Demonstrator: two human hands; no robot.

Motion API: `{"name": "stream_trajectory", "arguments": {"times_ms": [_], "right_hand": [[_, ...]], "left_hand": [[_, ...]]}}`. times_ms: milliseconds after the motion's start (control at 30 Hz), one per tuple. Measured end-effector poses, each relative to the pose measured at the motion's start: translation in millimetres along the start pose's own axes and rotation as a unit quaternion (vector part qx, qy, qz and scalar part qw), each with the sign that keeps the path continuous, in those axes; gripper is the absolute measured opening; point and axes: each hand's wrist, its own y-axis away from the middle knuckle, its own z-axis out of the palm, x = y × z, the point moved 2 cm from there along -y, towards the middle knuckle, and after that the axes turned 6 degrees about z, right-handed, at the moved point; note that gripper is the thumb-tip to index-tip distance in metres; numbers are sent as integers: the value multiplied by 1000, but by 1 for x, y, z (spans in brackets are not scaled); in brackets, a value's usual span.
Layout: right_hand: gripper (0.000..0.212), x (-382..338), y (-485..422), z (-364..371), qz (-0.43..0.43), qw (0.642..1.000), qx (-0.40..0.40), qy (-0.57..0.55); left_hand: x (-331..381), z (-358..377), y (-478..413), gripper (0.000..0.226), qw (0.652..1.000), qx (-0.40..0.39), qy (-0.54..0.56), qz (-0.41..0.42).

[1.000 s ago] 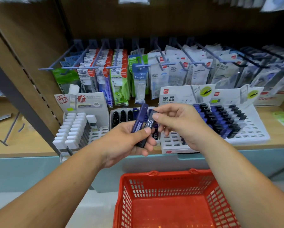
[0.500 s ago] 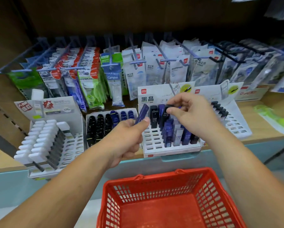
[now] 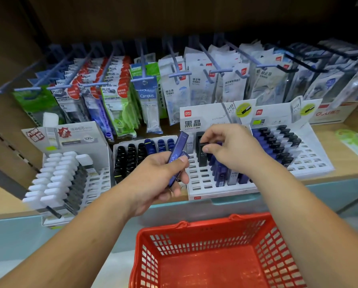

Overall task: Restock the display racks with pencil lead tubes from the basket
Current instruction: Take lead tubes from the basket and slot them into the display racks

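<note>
Since the red plastic lattice basket sat nearest, at six o'clock, I noted it first: no tubes showed on the part of its floor in view. Just beyond, toward nine o'clock of centre, the left hand was curled round slim dark-blue plastic lead tubes, thumb pressed on top, their ends pointing toward twelve. At two o'clock from it the right hand pinched the cap of a black rectangular plastic tube marked HB 0.5. That tube stood upright in the white slotted plastic display rack beside blue and clear ones; whether it was fully seated I could not tell.

I judged these tubes light, stiff and smooth-sided, apt to slip from a loose grip, with caps that might pull off. The safer hold seemed to be across the flat faces just under the cap, tube kept upright over its slot.

Farther off, at two o'clock, a second white rack carried blue and black rows, and at twelve were hanging packets.
</note>
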Motion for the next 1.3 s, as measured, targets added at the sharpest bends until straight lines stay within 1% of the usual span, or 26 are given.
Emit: {"name": "stream_trajectory", "arguments": {"times_ms": [133,167,200,233,300,333,367,400,467,500,600,700,767,833,900,1000,1067,1100,1200,1300], "right_hand": [[10,-5,6,-1,20,992,27,125],[13,-6,8,-1,11,990,30,138],[17,-6,7,0,-7,991,31,128],[22,-7,7,1,-25,996,32,85],[28,-12,11,-2,-37,996,18,-84],[28,-14,14,-3,-33,986,-4,-166],[27,-16,17,-4,-26,974,-30,-224],[25,-19,20,-3,-22,965,-55,-254],[17,-23,23,-1,-20,958,-81,-275],[13,-23,24,-1,-12,955,-78,-284],[6,-16,24,-12,25,945,-27,-326],[6,-6,23,-26,58,926,11,-373],[11,-3,25,-29,81,908,-1,-412],[16,-2,29,-28,109,886,-28,-450],[19,-2,31,-25,126,876,-55,-462],[19,-3,34,-24,128,878,-81,-454],[19,-4,36,-23,126,883,-86,-443],[18,-5,38,-23,120,893,-87,-425],[13,-6,41,-23,65,940,-73,-326],[10,-4,41,-23,-4,982,-24,-186]], "left_hand": [[-1,-1,1,30,1000,-4,-22,1],[-2,0,1,31,1000,-6,-23,2],[-2,0,1,32,1000,-8,-19,3],[-3,0,1,33,1000,-11,-14,5],[-4,1,1,34,1000,-26,-8,6],[-3,2,2,32,999,-39,-8,8],[-3,3,2,26,998,-56,-9,12],[-2,4,3,19,997,-73,-7,17],[0,6,5,15,995,-100,-2,26],[1,7,4,14,994,-105,-1,29],[0,4,4,18,995,-87,-16,36],[-3,0,3,19,996,-61,-55,36],[-2,-3,3,22,996,-47,-60,36],[0,-2,3,21,998,-36,-43,33],[3,1,4,18,999,-17,-16,26],[7,3,2,14,997,42,56,15],[9,5,2,17,995,66,65,34],[10,7,4,20,995,69,54,54],[13,14,8,18,990,89,33,108],[14,12,5,13,981,140,1,132]]}}
